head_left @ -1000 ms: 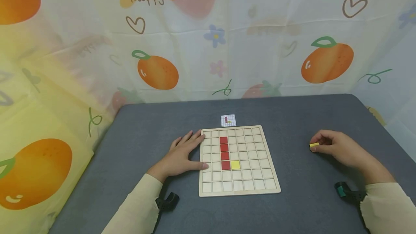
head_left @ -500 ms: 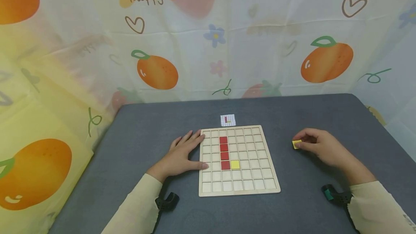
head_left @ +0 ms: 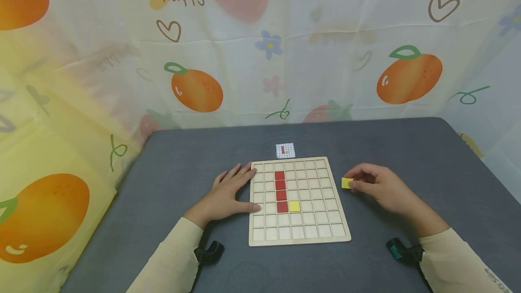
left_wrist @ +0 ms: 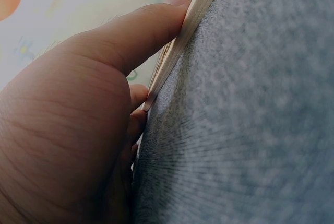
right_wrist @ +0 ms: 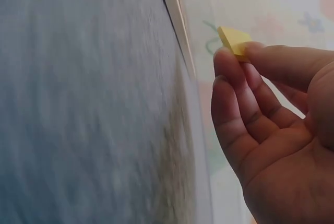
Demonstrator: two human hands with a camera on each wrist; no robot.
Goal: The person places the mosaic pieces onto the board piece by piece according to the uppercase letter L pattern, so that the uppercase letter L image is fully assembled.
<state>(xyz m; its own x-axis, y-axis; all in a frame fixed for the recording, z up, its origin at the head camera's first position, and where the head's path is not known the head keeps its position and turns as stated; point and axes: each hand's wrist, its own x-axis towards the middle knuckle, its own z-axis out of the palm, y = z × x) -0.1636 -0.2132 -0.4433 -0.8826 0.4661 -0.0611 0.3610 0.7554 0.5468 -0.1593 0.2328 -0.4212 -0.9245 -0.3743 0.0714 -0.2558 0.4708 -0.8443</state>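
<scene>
A pale wooden grid board (head_left: 299, 241) lies on the dark grey table. In one of its columns several red square tiles (head_left: 281, 195) form a vertical line, with one yellow tile (head_left: 294, 206) beside the lowest. My left hand (head_left: 223, 198) rests at the board's left edge, fingers spread, thumb over the rim; the left wrist view shows the thumb (left_wrist: 151, 25) against the wooden side. Just off the board's right edge, my right hand (head_left: 380, 186) pinches a second yellow square tile (head_left: 347, 183) between thumb and fingers, held above the table in the right wrist view.
Behind the board's far edge lies a small printed card (head_left: 286, 150) showing a grid with a red and yellow pattern. The grey table (head_left: 195, 148) ends at a patterned curtain (head_left: 244, 80). Black wrist cameras (head_left: 209, 253) sit below both hands.
My right hand has moved left across the table with the yellow tile, coming close to the board's right edge. The left hand and the board have stayed still.
</scene>
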